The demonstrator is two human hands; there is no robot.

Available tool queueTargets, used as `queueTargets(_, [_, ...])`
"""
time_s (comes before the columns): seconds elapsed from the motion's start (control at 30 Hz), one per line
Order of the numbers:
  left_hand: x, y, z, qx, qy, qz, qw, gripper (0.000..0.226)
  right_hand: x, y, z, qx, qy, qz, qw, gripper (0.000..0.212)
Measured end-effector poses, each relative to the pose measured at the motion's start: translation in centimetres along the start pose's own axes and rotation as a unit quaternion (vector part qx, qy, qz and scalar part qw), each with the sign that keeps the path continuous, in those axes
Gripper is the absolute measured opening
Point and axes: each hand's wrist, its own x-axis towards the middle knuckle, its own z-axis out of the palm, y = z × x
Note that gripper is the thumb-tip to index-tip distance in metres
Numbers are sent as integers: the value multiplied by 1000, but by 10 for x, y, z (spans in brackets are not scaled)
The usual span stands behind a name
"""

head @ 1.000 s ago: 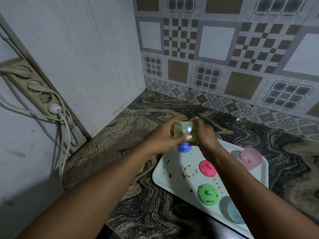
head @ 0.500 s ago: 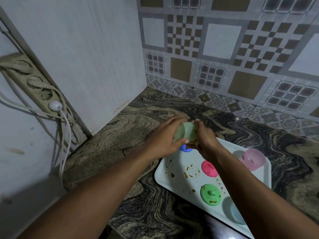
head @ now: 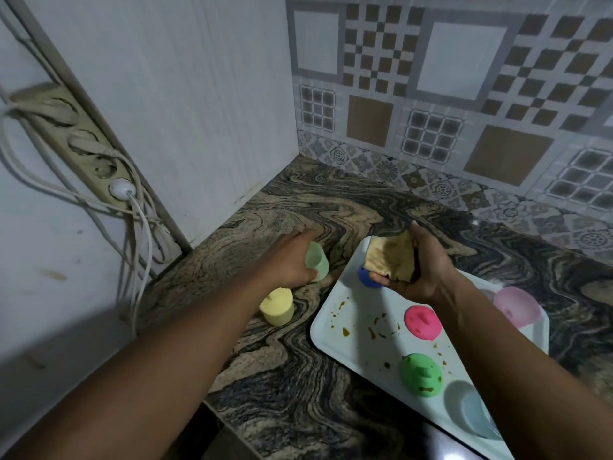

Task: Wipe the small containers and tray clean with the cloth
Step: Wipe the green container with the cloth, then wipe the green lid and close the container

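Marbled stone surface [head: 298, 376] fills a tiled corner, and on it the left grip [head: 290, 262] curls round a pale green container [head: 317, 264], with a yellow container [head: 277, 308] just nearer the person. To its right, the right grip [head: 423, 273] clutches a bunched cloth [head: 391, 258] over the far corner of the stained white tray [head: 351, 330]. A blue lid [head: 366, 277] sits directly beneath that grip.
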Motion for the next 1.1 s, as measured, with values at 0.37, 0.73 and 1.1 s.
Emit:
queueTargets(0.37, [12,-16,23,58,-64,-27,996,85,-3,11,-5,-30,-38,-2,999,43])
queueTargets(0.73, [0,60,14,5,45,106,993,44,-28,-5,-28,-13,-9,-57,998,34])
queueTargets(1.1, [-48,151,95,70,-122,253,957,43,-59,-1,-108,11,75,-103,992,27])
